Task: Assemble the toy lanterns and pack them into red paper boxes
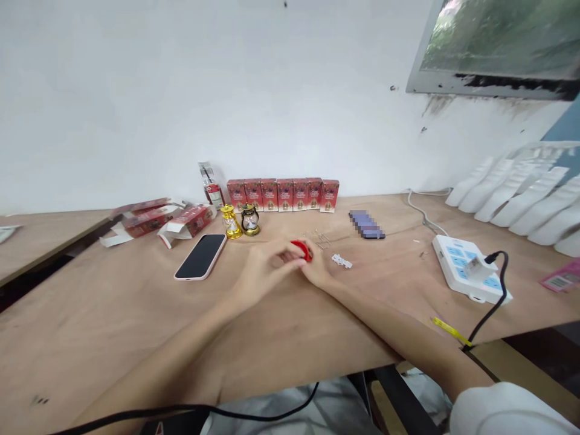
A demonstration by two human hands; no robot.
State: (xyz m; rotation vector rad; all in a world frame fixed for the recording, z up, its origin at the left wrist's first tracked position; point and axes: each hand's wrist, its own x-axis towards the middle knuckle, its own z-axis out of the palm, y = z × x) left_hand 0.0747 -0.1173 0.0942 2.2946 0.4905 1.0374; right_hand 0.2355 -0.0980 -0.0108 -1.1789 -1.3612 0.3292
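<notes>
Grip: both hands meet around a small red piece. The left hand closes its fingertips on it from the left, and the right hand closes on it from the right.
Red piece: held just above the counter, near its middle, between the two sets of fingertips. Only its rounded top shows, so its long axis cannot be told.
Nearer hand: neither; both touch it, with the forearms coming in from the near edge in a V.
Just right of the grip: a small white part lies on the counter beside the right hand, not touching it.
Just behind the grip: thin wire bits, loose on the counter.
Left of the grip: a phone, face up and angled, apart from the left hand.
Further back: a gold lantern and a dark lantern stand upright side by side. Behind them a row of red boxes stands against the wall.
Far left: opened red boxes lie flat.
Right side: a white power strip with a black cable plugged in, running off the near edge.
Open room: bare counter in front of the hands and to the near left.
Edges: the near edge runs under the forearms, and the wall closes the back.
</notes>
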